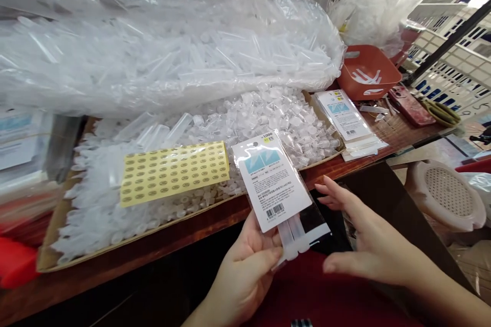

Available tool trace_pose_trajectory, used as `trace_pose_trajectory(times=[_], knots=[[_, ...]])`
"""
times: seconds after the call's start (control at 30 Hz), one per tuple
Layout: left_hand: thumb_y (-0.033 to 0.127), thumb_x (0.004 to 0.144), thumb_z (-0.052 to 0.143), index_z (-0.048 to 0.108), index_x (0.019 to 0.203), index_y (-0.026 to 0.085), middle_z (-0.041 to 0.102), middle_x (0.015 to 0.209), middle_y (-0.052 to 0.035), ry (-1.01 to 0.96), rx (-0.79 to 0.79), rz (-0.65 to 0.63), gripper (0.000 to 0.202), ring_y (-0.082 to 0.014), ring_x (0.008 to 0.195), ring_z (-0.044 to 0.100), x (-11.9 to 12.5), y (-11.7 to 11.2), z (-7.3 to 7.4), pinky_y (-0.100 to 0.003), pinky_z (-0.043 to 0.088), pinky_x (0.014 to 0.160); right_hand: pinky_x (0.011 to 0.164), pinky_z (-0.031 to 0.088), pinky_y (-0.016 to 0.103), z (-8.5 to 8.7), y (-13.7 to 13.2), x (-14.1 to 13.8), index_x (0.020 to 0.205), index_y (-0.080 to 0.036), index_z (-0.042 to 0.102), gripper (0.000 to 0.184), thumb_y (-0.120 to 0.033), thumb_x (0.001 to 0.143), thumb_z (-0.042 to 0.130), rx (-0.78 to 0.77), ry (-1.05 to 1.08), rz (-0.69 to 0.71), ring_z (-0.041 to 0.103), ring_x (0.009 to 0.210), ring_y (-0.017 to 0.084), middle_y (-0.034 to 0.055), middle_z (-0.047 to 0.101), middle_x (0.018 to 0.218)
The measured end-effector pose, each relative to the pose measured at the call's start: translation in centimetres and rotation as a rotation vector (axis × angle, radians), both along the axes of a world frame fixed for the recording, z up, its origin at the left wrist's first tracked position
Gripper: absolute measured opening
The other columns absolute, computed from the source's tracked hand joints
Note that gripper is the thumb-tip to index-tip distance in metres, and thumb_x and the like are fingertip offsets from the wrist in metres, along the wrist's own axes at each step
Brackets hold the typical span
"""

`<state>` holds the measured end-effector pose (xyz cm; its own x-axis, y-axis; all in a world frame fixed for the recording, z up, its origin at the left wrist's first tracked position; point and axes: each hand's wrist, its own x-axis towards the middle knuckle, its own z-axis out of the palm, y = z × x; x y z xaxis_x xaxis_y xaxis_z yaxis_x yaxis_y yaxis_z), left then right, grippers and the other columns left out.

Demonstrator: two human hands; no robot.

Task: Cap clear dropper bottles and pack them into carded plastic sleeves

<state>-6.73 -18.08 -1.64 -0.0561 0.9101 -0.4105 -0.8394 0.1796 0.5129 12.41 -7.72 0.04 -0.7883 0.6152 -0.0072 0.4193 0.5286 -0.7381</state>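
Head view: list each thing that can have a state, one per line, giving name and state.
Left hand: closed on packet
Right hand: open, empty
Packet: held, tilted; seal unclear
Tray: open, filled with plastic parts
Clear bag: bulging with tubes
Sticker sheet: lying on the parts
Card packs: stacked
Orange bin: open, white pieces inside
Phone: lying flat

Before me were one left hand (247, 268), one right hand (366, 240), one held packet (272, 186), one packet stack (343, 115), at least one yellow sticker sheet (174, 172), one cardboard tray (57, 227), one phone (412, 104) and at least two clear bags (164, 94); the loose plastic tubes (179, 130) defied my count.
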Motion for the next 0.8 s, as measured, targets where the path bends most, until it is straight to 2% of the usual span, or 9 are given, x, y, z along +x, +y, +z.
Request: trace_pose_trajectory(times=[0.1,0.2,0.3,0.47,0.6,0.8], knots=[[0.002,0.067,0.068,0.051,0.135,0.033,0.071,0.119,-0.0053,-0.011,0.029,-0.008,0.076,-0.024,0.101,0.068,0.4,0.0,0.1,-0.024,0.052,0.067,0.1,0.048,0.045,-0.2,-0.1,-1.8,0.152,-0.029,-0.004,0.115,-0.055,0.072,0.073,0.155,-0.059,0.074,0.047,0.13,0.031,0.016,0.037,0.148],[-0.002,0.066,0.065,0.045,0.139,0.035,0.069,0.123,-0.0035,-0.033,0.047,0.007,0.084,-0.0259,0.113,0.062,0.7,-0.2,0.1,-0.033,0.052,0.088,0.102,0.047,0.043,-0.4,-0.1,-2.8,0.153,-0.025,-0.002,0.114,-0.056,0.072,0.072,0.237,-0.083,0.148,0.04,0.135,0.031,0.0169,0.033,0.151],[-0.004,0.067,0.062,0.047,0.136,0.034,0.067,0.128,-0.0026,-0.041,0.068,0.006,0.081,-0.0267,0.123,0.056,0.8,-0.3,-0.2,-0.039,0.045,0.101,0.1,0.049,0.041,-0.6,-0.2,-2.9,0.153,-0.024,0.0,0.112,-0.055,0.073,0.072,0.268,-0.09,0.16,0.043,0.134,0.03,0.0172,0.034,0.151],[-0.004,0.07,0.058,0.051,0.133,0.032,0.062,0.135,-0.0026,-0.042,0.148,-0.013,0.073,-0.0278,0.131,0.048,0.9,-0.6,-0.9,-0.044,0.039,0.108,0.096,0.052,0.039,-1.0,-0.4,-3.0,0.153,-0.023,0.004,0.105,-0.052,0.076,0.07,0.342,-0.094,0.16,0.049,0.129,0.03,0.0172,0.04,0.147],[-0.005,0.071,0.057,0.051,0.133,0.031,0.062,0.135,-0.0026,-0.054,0.167,-0.037,0.072,-0.0274,0.131,0.048,0.8,-1.2,-1.3,-0.046,0.036,0.11,0.093,0.054,0.039,-1.4,-0.2,-3.2,0.152,-0.022,0.018,0.088,-0.049,0.082,0.066,0.403,-0.068,0.168,0.056,0.121,0.028,0.0159,0.049,0.14],[-0.006,0.075,0.054,0.056,0.127,0.034,0.062,0.135,0.0025,-0.049,0.202,-0.046,0.066,-0.0234,0.133,0.046,1.1,-2.2,-2.4,-0.047,0.028,0.115,0.081,0.058,0.039,-1.8,-0.3,-3.4,0.138,-0.012,0.046,0.06,-0.046,0.09,0.057,0.6,-0.067,0.184,0.067,0.101,0.027,0.0172,0.066,0.117]])
